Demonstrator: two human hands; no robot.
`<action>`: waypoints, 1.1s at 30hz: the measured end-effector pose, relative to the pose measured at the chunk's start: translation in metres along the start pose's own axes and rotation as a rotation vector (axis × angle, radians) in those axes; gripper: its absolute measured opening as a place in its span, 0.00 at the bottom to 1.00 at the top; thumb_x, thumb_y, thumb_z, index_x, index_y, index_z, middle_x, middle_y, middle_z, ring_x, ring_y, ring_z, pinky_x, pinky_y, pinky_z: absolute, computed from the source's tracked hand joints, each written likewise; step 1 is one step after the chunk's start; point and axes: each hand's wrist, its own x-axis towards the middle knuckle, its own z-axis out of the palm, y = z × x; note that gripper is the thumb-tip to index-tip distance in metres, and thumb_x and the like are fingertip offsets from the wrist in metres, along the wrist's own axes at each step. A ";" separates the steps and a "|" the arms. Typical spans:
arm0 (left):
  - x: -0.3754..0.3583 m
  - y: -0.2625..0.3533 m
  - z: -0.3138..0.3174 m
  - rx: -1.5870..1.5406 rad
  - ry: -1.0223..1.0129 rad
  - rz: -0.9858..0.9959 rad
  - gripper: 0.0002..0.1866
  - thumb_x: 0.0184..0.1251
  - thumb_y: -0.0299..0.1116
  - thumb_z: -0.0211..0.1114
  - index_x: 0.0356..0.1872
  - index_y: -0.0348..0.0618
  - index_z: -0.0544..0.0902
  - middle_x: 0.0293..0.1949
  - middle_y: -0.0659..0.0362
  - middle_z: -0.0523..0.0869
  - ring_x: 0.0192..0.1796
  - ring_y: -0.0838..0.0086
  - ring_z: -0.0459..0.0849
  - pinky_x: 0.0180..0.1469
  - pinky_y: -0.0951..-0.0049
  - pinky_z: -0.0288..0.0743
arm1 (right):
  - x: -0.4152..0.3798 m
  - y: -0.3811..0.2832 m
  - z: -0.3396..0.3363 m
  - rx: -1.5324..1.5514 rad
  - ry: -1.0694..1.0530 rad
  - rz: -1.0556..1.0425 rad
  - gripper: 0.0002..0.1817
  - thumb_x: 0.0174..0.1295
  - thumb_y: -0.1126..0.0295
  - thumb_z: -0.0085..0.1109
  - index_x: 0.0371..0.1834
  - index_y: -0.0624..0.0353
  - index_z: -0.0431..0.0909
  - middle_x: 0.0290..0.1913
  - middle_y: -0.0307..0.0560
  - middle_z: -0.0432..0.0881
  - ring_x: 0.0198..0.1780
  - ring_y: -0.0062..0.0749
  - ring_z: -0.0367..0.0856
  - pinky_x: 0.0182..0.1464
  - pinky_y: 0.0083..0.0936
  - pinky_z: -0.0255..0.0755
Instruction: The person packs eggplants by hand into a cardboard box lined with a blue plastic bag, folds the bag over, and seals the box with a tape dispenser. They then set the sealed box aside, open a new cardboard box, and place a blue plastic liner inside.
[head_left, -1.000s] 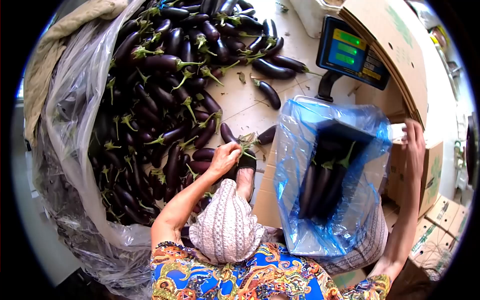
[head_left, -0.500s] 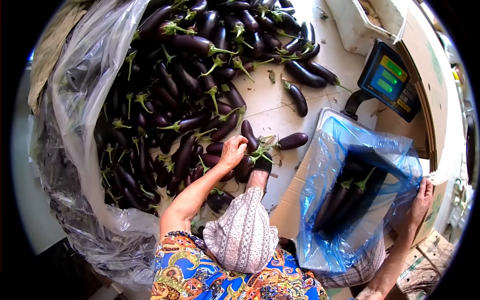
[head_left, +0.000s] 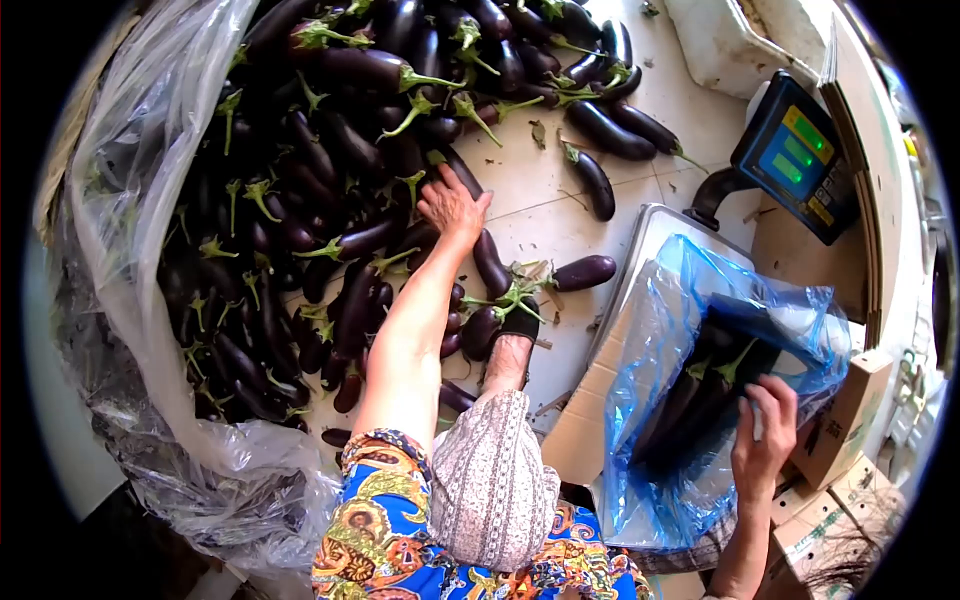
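Observation:
At the edge of a large heap of dark purple eggplants, my left hand lies over some of them, touching one eggplant with its fingers apart. Whether it grips anything underneath is hidden. My right hand hovers at the right side of a blue plastic bag, its fingers loosely bent and holding nothing visible. The bag lines an open cardboard box, and several eggplants lie inside it with their green stems toward the top.
A scale with a lit green display stands behind the box, which rests on its metal platform. Several eggplants lie by my foot. Clear plastic sheeting borders the heap. A white foam box and cardboard sit at the right.
My left hand has moved up and away from the eggplants by my foot to the heap. My right hand has let go of the bag's right edge and moved left over it.

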 end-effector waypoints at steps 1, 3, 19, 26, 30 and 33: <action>0.003 0.006 0.006 -0.027 -0.007 -0.043 0.53 0.51 0.58 0.72 0.74 0.43 0.57 0.54 0.41 0.80 0.61 0.49 0.71 0.65 0.50 0.58 | -0.001 0.005 0.005 0.010 -0.026 0.042 0.12 0.59 0.85 0.62 0.45 0.65 0.80 0.50 0.56 0.79 0.52 0.49 0.81 0.55 0.37 0.75; 0.008 0.012 0.007 -0.068 -0.006 -0.136 0.54 0.48 0.55 0.72 0.74 0.42 0.57 0.52 0.41 0.82 0.61 0.49 0.73 0.65 0.50 0.58 | -0.002 0.013 0.007 -0.013 0.013 0.083 0.11 0.60 0.85 0.61 0.46 0.64 0.80 0.50 0.56 0.80 0.52 0.50 0.82 0.55 0.37 0.76; -0.091 -0.037 -0.190 -1.283 -0.491 0.212 0.48 0.57 0.24 0.68 0.78 0.40 0.52 0.61 0.50 0.77 0.60 0.67 0.79 0.66 0.67 0.70 | -0.009 -0.004 0.010 0.220 -0.064 0.067 0.07 0.59 0.83 0.61 0.40 0.65 0.81 0.43 0.55 0.82 0.44 0.49 0.83 0.48 0.33 0.77; -0.133 0.051 -0.278 -1.585 -0.697 0.504 0.50 0.57 0.40 0.71 0.77 0.36 0.52 0.63 0.43 0.76 0.56 0.56 0.86 0.57 0.62 0.81 | -0.007 -0.009 -0.032 0.710 0.007 0.376 0.12 0.64 0.75 0.64 0.50 0.63 0.82 0.45 0.45 0.84 0.46 0.28 0.84 0.50 0.22 0.77; -0.184 0.128 -0.315 -1.592 -1.064 0.622 0.63 0.48 0.46 0.83 0.78 0.37 0.49 0.65 0.45 0.74 0.60 0.59 0.82 0.59 0.61 0.80 | 0.000 -0.037 -0.049 1.101 -0.040 0.262 0.34 0.63 0.62 0.70 0.70 0.60 0.68 0.63 0.49 0.77 0.65 0.33 0.74 0.67 0.32 0.69; -0.206 0.164 -0.312 -1.136 -1.005 1.124 0.64 0.47 0.32 0.84 0.80 0.43 0.45 0.67 0.46 0.72 0.63 0.61 0.79 0.58 0.62 0.81 | -0.007 -0.053 -0.056 1.494 0.057 0.443 0.35 0.64 0.61 0.69 0.70 0.61 0.64 0.60 0.50 0.78 0.64 0.34 0.76 0.69 0.34 0.67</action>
